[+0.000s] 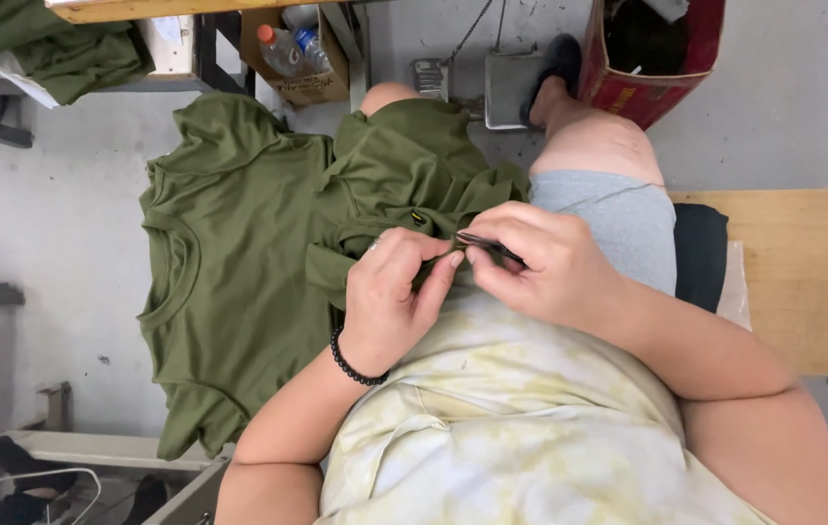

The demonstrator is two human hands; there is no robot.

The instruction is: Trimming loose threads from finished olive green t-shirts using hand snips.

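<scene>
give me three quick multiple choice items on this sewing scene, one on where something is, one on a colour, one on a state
1. Where does the olive green garment lie?
A. across the person's lap
B. inside the red box
C. folded on the wooden bench

2. What colour is the beaded bracelet on the left hand?
A. white
B. black
C. red

3. How is the right hand just now?
A. flat and empty
B. resting on the floor
C. closed on small dark snips

Answers: 1 A, the garment drapes over the lap and knees. 2 B, dark beads ring the wrist. 3 C, the fingers pinch the tool against the fabric.
</scene>
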